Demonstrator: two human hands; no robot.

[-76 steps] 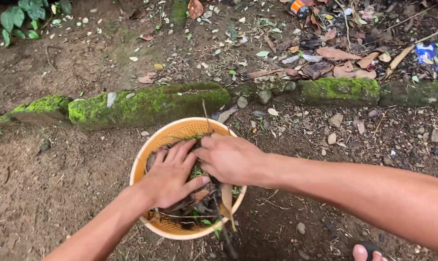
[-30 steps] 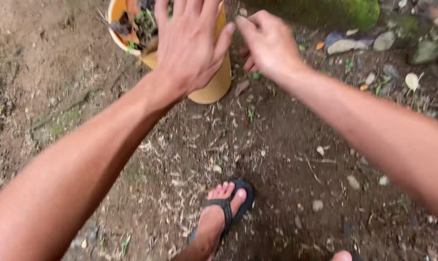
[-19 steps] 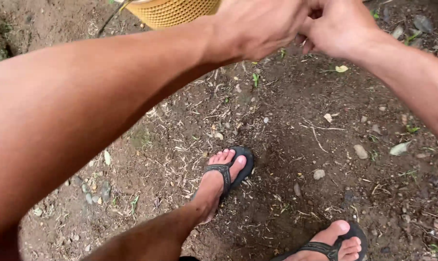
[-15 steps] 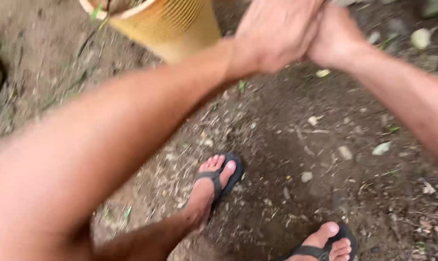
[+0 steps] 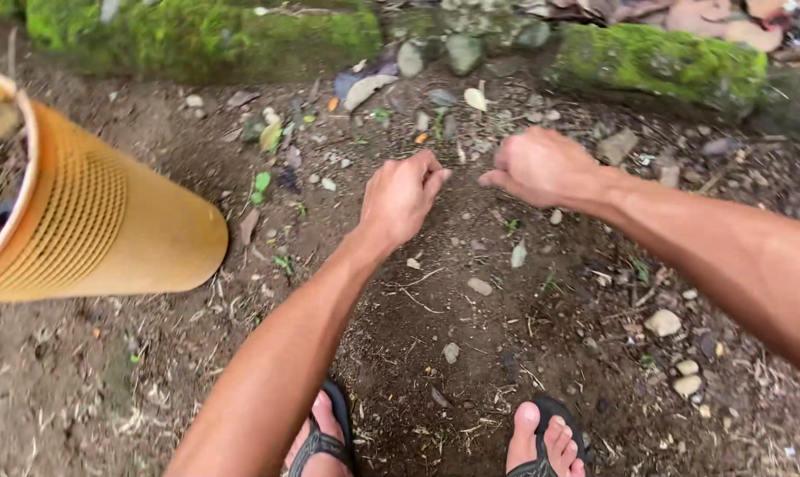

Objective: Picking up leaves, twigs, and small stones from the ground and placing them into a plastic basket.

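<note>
A person's left hand [image 5: 403,196] and right hand [image 5: 539,165], both empty with fingers loosely curled, hover close together above pebbly bare soil [image 5: 471,336], while the yellow perforated basket [image 5: 100,231] of leaf litter stands well to the left, nearer the left hand.

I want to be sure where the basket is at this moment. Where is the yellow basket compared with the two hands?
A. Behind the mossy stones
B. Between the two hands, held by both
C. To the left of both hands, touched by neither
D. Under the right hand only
C: the yellow basket stands at the left edge, apart from the left hand and the right hand, which hover over bare soil.
</note>
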